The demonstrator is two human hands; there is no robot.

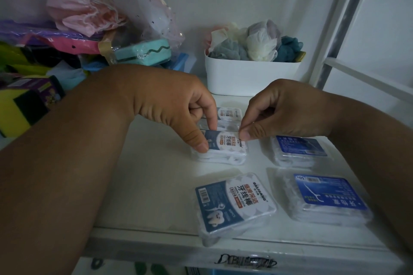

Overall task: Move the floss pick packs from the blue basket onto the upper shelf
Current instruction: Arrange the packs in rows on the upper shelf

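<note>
Here, the white shelf [156,185] spreads under both hands, its front edge nearest the camera. Far beyond the fingers, against the back wall, lies a heap of coloured sponges and wrapped goods [67,51] on the left side, and a white tub [250,76] of mesh bath puffs sits just behind the right hand's knuckles.

The left hand [169,105] and the right hand [283,109] reach in from either side and meet over one floss pack [221,149] that lies flat on the shelf. The left thumb and forefinger are curled and pinch the pack's left edge, the thumb tip pressing on its near-left corner. The right thumb and forefinger are pressed together on the pack's upper right corner; the remaining fingers of both hands are folded into the palms.

Four more packs rest on the shelf around the fingers. A grey-blue labelled pack [234,203] lies nearer the camera than the left thumb, overhanging the front edge a little. A blue-labelled pack [324,196] lies beside it, below the right wrist. Another blue pack [297,149] sits just under the right hand. A small pack [230,115] peeks out behind the fingertips, between the two hands.
</note>
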